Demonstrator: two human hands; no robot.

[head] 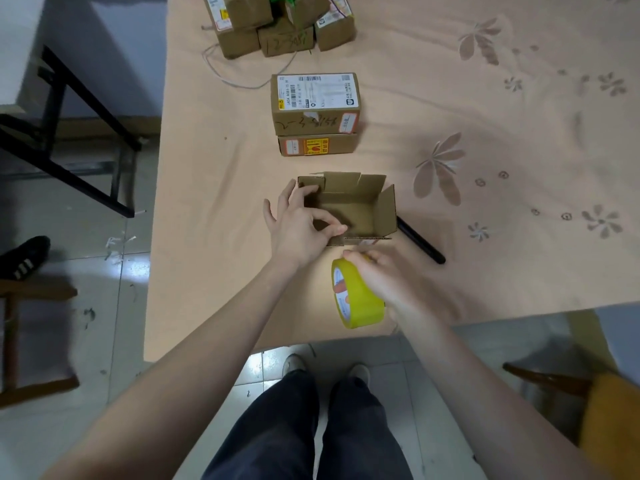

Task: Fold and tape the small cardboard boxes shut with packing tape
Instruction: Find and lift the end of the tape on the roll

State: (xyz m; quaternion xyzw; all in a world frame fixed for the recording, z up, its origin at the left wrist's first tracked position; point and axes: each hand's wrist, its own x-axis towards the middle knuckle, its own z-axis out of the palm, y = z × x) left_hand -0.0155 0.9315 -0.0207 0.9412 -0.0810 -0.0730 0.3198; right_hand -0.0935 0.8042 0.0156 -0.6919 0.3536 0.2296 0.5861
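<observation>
I am seeing the pile of boxes (277, 26) at the table's far edge getting cut off by the frame, and a black stick-like thing (420, 241) is lying half hidden behind the open box (356, 209). A peach flowered cloth (485, 133) is covering the table, which is standing on a pale tiled floor (86, 341). My left hand (298, 226) is pinching the open box's near flap, other fingers spread. My right hand (384, 278), blurred, is gripping the yellow tape roll (356, 296) just beside that box.
</observation>
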